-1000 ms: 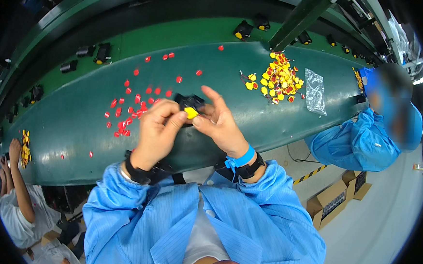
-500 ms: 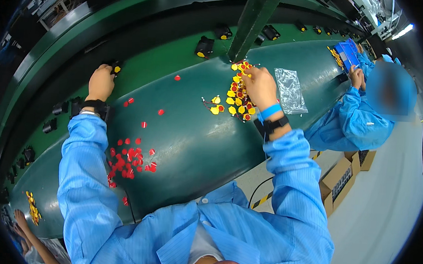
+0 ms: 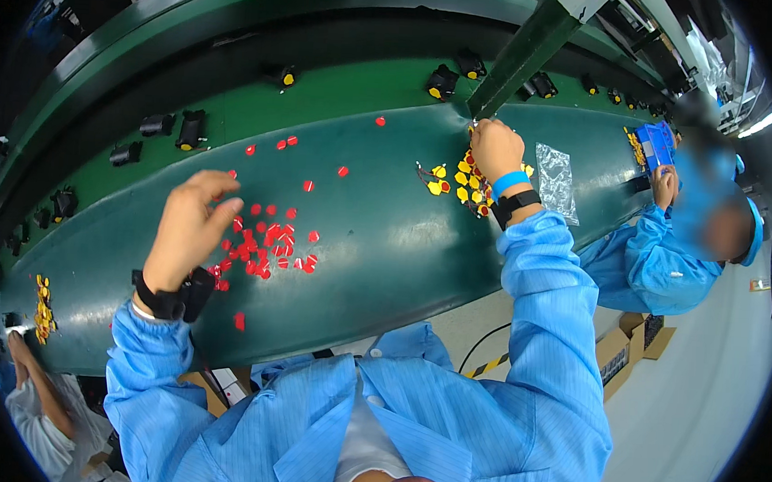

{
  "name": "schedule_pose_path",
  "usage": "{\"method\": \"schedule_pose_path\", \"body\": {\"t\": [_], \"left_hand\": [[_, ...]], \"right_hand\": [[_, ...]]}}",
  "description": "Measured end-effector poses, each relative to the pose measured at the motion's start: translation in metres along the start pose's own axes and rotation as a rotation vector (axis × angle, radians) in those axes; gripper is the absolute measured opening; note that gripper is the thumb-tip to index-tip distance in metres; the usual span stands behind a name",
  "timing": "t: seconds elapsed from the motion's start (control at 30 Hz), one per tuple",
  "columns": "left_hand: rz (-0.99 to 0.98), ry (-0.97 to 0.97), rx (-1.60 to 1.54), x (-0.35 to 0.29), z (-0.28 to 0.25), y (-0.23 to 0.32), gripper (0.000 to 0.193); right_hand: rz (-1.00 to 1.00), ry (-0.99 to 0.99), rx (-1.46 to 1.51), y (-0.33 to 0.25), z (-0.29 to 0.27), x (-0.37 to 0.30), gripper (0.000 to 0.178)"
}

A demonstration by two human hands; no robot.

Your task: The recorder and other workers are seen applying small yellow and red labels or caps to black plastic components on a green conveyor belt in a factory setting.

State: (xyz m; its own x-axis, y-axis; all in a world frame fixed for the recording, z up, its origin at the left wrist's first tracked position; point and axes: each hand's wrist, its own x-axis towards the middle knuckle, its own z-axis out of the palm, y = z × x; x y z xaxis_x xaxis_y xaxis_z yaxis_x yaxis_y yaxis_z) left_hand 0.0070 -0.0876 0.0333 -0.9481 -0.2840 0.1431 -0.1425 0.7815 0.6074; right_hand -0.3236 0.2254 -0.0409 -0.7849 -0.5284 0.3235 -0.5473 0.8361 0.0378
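My left hand (image 3: 191, 225) hovers over the green work surface (image 3: 384, 267), just left of a scatter of red round pieces (image 3: 266, 244). Its fingers are bent but apart, thumb held away, and nothing shows between them. My right hand (image 3: 499, 151) reaches into the far end of a pile of small yellow pieces (image 3: 471, 180), several with red round faces and thin dark wires. Those fingers are bent down and pressed together; whatever they pinch is hidden. Two or three loose yellow pieces (image 3: 436, 180) with wires lie left of the pile.
Black units (image 3: 191, 130), some with a yellow spot, stand along the green strip (image 3: 343, 84) behind the surface. A green post (image 3: 530, 60) rises beyond the pile. Right of it lies a clear plastic bag (image 3: 556, 182). A co-worker (image 3: 668, 258) sits at right near a blue bin (image 3: 655, 144).
My left hand has left a black unit on the green strip and come back toward me, its fingers spreading. My right hand stays at the yellow pile. The whole view has shifted.
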Motion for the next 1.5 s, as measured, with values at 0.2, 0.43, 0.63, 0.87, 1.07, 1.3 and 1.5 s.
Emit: {"method": "schedule_pose_path", "body": {"t": [0.2,0.43,0.63,0.87,1.07,1.3,1.5], "left_hand": [[0.107,-0.104,-0.145,-0.042,0.026,0.039,0.019],[0.226,-0.171,-0.264,-0.075,0.05,0.07,0.022],[0.12,-0.169,-0.269,-0.107,0.071,0.062,0.02],[-0.26,-0.058,-0.641,-0.102,0.082,0.063,0.013],[-0.238,0.092,-1.071,-0.084,0.105,0.062,0.026],[0.157,0.329,-0.624,-0.082,0.088,0.071,0.01],[0.568,0.483,-0.109,-0.094,0.081,0.064,0.017]], "right_hand": [[-0.014,0.165,0.227,-0.039,-0.034,-0.032,0.011],[0.166,-0.041,0.18,-0.024,-0.014,-0.003,0.024],[0.282,-0.311,0.132,-0.026,0.005,0.024,0.033],[0.221,-0.186,1.176,-0.067,-0.029,-0.01,0.015],[0.18,-0.621,1.928,-0.158,-0.099,-0.125,0.009],[-0.004,-0.426,1.907,-0.181,-0.109,-0.182,0.022],[0.159,-1.0,1.923,-0.165,-0.124,-0.178,0.024]]}}
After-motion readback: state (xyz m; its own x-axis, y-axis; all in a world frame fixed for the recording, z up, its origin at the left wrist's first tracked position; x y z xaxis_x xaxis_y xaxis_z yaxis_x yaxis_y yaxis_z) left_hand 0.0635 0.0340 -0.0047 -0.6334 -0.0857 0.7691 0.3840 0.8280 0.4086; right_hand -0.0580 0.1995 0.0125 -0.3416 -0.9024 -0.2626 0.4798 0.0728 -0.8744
